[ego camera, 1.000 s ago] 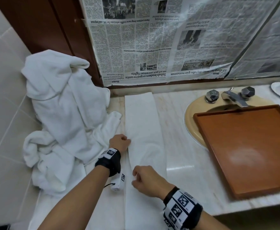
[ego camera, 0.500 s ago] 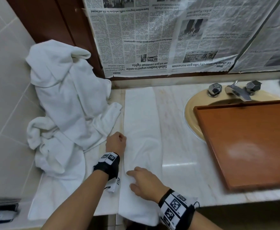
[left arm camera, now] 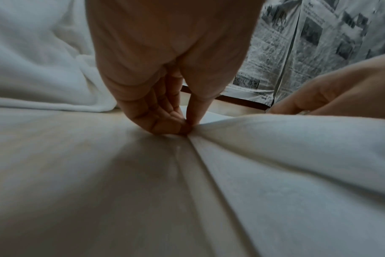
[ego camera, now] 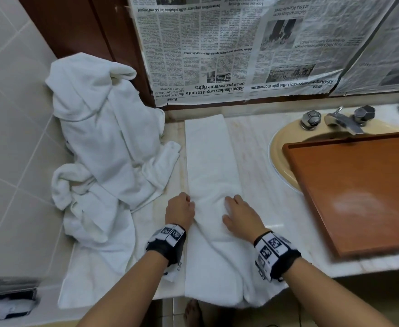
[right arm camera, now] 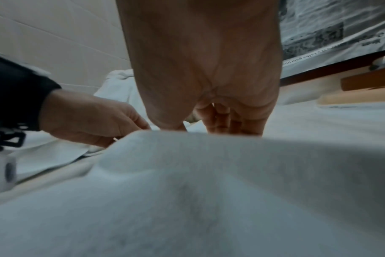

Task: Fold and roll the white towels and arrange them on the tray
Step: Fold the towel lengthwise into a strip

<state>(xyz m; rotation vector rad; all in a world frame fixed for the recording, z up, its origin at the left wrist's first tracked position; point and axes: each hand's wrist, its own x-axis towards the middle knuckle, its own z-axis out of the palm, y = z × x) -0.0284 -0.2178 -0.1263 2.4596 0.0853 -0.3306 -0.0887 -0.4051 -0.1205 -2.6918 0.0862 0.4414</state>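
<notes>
Both hands work on one long white towel [ego camera: 214,175], folded into a narrow strip that runs from the newspaper-covered wall [ego camera: 229,50] down the marble counter [ego camera: 257,166] and hangs over its front edge. My left hand [ego camera: 179,210] sits at the strip's left edge; from the left wrist view I see the thumb and fingertips [left arm camera: 188,124] pinching that edge where the cloth puckers into creases. My right hand [ego camera: 241,214] lies on top of the strip, just beside the left, fingers fairly straight and spread, pressing the cloth flat rather than closing on it. A raised fold of towel in the right wrist view hides the fingertips there, so I cannot tell how firmly they bear down. A heap of crumpled white towels [ego camera: 104,142] is piled against the tiled corner at the left, touching the counter. An orange-brown wooden tray [ego camera: 359,192] rests over the basin [ego camera: 278,149] at the right, well apart from both hands, its right side cut off by the frame. Below the counter edge the towel's hanging end blurs out.
</notes>
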